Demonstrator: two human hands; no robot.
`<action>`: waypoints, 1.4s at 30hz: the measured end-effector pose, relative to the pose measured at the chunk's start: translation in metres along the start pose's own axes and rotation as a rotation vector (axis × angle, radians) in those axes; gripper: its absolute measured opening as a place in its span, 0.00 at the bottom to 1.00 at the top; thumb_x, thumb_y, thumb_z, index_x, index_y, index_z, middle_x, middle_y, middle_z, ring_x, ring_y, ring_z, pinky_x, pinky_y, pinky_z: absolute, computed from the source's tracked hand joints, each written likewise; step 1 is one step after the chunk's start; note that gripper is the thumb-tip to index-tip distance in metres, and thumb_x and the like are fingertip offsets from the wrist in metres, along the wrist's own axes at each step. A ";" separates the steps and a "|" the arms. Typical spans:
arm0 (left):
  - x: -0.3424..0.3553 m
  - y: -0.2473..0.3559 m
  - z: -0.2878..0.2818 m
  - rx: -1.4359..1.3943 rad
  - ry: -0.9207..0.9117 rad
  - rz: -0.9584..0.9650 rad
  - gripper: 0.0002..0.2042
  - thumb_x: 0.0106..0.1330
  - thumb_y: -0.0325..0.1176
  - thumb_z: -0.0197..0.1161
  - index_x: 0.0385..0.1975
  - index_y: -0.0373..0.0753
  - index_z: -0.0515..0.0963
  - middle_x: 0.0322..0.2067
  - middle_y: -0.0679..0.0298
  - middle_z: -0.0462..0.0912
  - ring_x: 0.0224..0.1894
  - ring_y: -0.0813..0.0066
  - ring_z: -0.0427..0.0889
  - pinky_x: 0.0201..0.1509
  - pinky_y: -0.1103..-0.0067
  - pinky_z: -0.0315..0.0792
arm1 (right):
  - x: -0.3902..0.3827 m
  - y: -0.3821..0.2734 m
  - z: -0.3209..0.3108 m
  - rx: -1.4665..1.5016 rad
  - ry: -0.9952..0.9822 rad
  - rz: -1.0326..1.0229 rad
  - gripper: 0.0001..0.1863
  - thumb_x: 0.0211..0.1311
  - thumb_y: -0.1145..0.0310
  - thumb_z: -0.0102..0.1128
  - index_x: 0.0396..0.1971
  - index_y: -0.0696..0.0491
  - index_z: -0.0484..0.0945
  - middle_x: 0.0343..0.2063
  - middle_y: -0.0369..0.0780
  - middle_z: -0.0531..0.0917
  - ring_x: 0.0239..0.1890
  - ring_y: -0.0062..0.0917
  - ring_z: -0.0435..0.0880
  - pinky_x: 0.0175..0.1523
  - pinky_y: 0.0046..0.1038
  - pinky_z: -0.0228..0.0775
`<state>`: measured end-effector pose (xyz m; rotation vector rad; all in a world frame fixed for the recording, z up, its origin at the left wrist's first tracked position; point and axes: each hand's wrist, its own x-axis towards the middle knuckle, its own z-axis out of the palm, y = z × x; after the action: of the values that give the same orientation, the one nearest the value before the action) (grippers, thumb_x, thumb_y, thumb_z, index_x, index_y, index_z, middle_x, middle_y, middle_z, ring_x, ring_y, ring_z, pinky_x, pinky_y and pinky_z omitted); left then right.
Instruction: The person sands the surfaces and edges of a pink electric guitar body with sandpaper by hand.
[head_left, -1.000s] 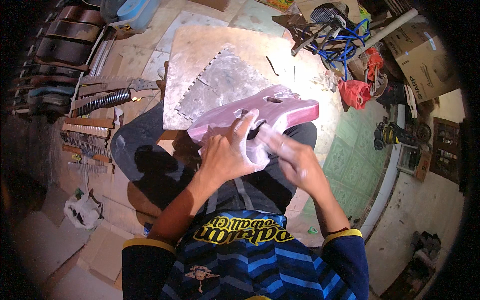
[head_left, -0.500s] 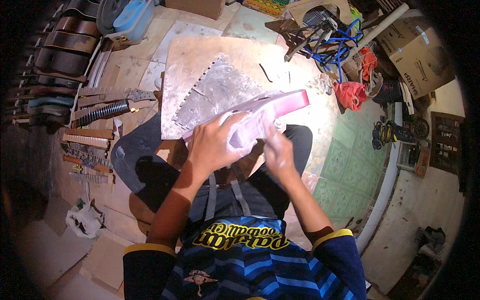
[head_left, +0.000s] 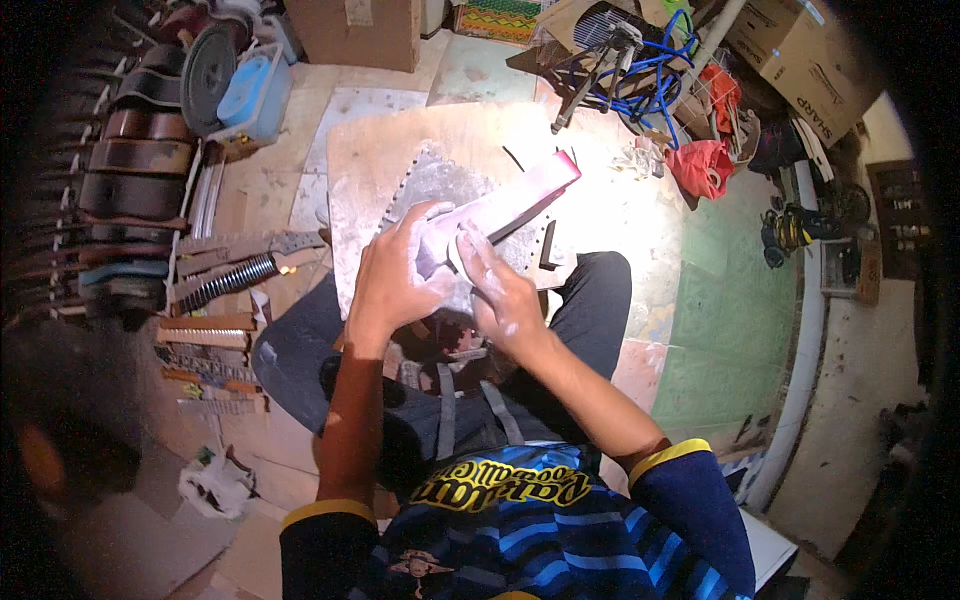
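Landmark: pale, squarish wooden board on the floor.

Over the board's middle and near part: one thick, pink slab-like body, whitened with dust, tilted up on its edge, with its pink end pointing to the board's far right. Contact with the board: cannot be told.

At the slab's near-left end, over the board's left part: left hand, fingers curled over the slab and gripping it, thumb on the near side.

At the slab's near edge, just right of the left hand, over the board's near part: right hand, dusted white, fingers bent and laid against the edge; whether they pinch anything cannot be told.

On the board, partly under the slab: one flat grey sheet, toothed along its border.

Left of the board: black coil spring; toothed strips with brown wooden backs.

Beyond the board, left: light-blue plastic tub.

Beyond the board: brown cardboard box.

Right of the board, far side: tangled blue cable; red cloth bundle.

Nearer than the board, left: crumpled white plastic bag.
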<state>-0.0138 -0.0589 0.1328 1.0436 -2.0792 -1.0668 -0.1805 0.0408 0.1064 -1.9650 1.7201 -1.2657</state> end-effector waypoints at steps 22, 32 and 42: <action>0.032 -0.017 -0.008 0.245 0.206 -0.033 0.31 0.48 0.42 0.82 0.52 0.36 0.79 0.43 0.47 0.89 0.47 0.50 0.90 0.50 0.65 0.82 | 0.039 0.124 0.008 -0.415 0.138 -0.015 0.44 0.51 0.79 0.62 0.73 0.39 0.68 0.68 0.40 0.75 0.42 0.35 0.87 0.40 0.37 0.84; 0.040 -0.028 -0.006 0.211 0.216 -0.044 0.31 0.46 0.41 0.83 0.50 0.35 0.80 0.41 0.47 0.89 0.45 0.52 0.90 0.51 0.66 0.82 | 0.028 0.117 0.017 -0.395 -0.115 -0.145 0.47 0.51 0.77 0.64 0.76 0.40 0.63 0.69 0.40 0.74 0.36 0.34 0.86 0.35 0.36 0.83; 0.048 -0.035 -0.013 0.239 0.212 -0.047 0.32 0.47 0.41 0.83 0.51 0.34 0.79 0.41 0.47 0.89 0.45 0.53 0.90 0.51 0.66 0.81 | 0.032 0.146 0.017 -0.335 -0.145 -0.252 0.47 0.54 0.74 0.64 0.76 0.36 0.61 0.75 0.39 0.67 0.46 0.37 0.87 0.40 0.38 0.85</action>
<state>-0.0160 -0.1172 0.1158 1.2686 -2.0509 -0.7052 -0.2707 -0.0345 0.0120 -2.4621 1.7470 -0.9192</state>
